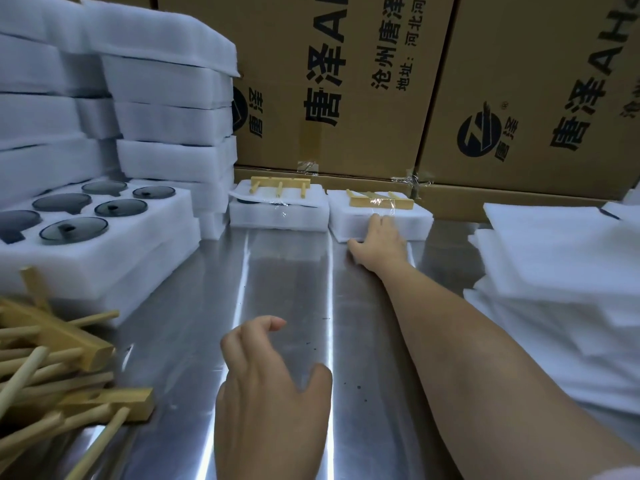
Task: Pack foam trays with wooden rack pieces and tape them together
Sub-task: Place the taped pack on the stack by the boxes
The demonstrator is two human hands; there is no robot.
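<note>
At the far edge of the bench (287, 289), right of the middle, sits a closed foam tray (415, 221). On top of it lies a wooden rack piece (377, 202), held down by a strip of clear tape (389, 206). The right hand (377, 244) rests on the near side of this tray. Its fingers (375, 221) lie fairly straight up over the top edge, and the thumb points out to the left along the bottom. It does not grab the tray.

Just to the left is a second foam tray (277, 213). It has a rack piece with three pegs (280, 187) on top and clear tape too. The two trays are almost touching.

The left hand (270, 386) hangs over the near middle of the bench. Its fingers are loosely bent and a little apart, and they hold nothing.

By the near left corner is a pile of wooden rack pieces (52, 358). Behind that pile is an open foam tray (138, 244) with dark glass lids (74, 230) in round holes. More foam trays (166, 98) are stacked high at the far left. White foam sheets (554, 254) are piled along the right edge. Big cardboard boxes (346, 98) with black print stand behind the far edge.
</note>
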